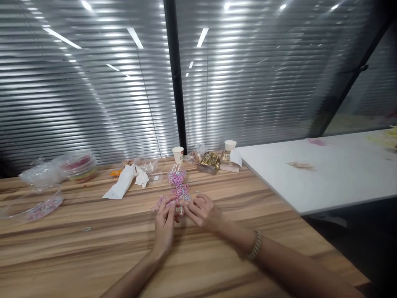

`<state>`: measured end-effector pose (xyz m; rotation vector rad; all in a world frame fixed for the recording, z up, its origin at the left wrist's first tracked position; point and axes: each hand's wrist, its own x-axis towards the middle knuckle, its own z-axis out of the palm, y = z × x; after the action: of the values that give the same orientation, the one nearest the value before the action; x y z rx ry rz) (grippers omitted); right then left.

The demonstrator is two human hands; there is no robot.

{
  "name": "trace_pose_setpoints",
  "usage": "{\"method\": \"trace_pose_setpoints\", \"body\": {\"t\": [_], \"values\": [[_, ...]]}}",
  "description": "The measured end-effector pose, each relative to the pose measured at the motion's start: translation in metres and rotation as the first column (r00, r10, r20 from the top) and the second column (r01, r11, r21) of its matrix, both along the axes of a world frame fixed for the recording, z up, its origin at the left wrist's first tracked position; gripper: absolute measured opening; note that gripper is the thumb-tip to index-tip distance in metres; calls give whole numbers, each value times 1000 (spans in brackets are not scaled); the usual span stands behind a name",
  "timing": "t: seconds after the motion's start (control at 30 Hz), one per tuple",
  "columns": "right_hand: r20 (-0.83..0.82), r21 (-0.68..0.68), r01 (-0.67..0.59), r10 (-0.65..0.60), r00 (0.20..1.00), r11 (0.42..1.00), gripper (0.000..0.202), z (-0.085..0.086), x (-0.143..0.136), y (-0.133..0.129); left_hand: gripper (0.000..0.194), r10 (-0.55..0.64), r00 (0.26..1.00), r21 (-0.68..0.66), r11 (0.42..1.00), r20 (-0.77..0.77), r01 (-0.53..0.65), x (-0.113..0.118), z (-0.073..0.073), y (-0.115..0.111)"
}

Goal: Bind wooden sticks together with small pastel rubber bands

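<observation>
My left hand point(165, 225) and my right hand point(203, 212) meet over the wooden table, fingers pinched. Between their fingertips shows a small pale paper clip point(181, 207), partly hidden by the fingers. Just beyond the hands lies a loose pile of pink, white and pale blue paper clips point(180, 191), some of it spread out past my left fingers. Behind that pile sits a clear bag of the same paper clips point(176, 177). One single paper clip point(87, 229) rests apart on the table to the left. My right wrist wears a bracelet point(256, 245).
A clear plastic tub point(45, 207) with paper clips lies at left, near stacked round containers point(79, 165). White paper point(120, 182), a crumpled tissue point(142, 178), paper cups point(178, 155) and gold wrappers point(209, 162) line the back. A white table point(279, 174) adjoins at right.
</observation>
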<state>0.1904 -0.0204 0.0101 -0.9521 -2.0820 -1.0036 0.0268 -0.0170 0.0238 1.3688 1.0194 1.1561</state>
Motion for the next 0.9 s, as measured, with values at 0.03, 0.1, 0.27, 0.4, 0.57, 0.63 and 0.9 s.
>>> {"method": "trace_pose_setpoints", "body": {"t": [0.03, 0.1, 0.27, 0.4, 0.57, 0.63, 0.9], "values": [[-7, -7, -2, 1, 1000, 1000, 23, 0, 0, 1, 37, 2, 999, 23, 1000, -34, -1, 0, -1, 1], [-38, -39, -1, -1, 999, 999, 21, -2, 0, 2, 36, 25, 990, 136, 991, -140, -6, -1, -3, 0], [-152, -171, -3, -24, 988, 985, 22, -9, 0, 3, 20, 90, 952, 488, 870, -291, 67, -1, -1, -11], [-226, -314, 9, -84, 970, 949, 30, -17, -5, 4, 14, 92, 957, 515, 855, -276, 66, 0, 3, -14], [-326, -375, 24, -157, 932, 927, 34, -23, -13, 5, 13, 147, 949, 504, 864, -278, 14, 2, 5, -10], [-344, -390, 36, -181, 921, 920, 38, -23, -14, 5, 15, 94, 953, 432, 901, -288, 41, 3, 6, -6], [-302, -412, 4, -141, 943, 911, 42, -26, -10, 6, 25, -216, 967, -185, 953, 136, 238, 2, 0, 22]]}}
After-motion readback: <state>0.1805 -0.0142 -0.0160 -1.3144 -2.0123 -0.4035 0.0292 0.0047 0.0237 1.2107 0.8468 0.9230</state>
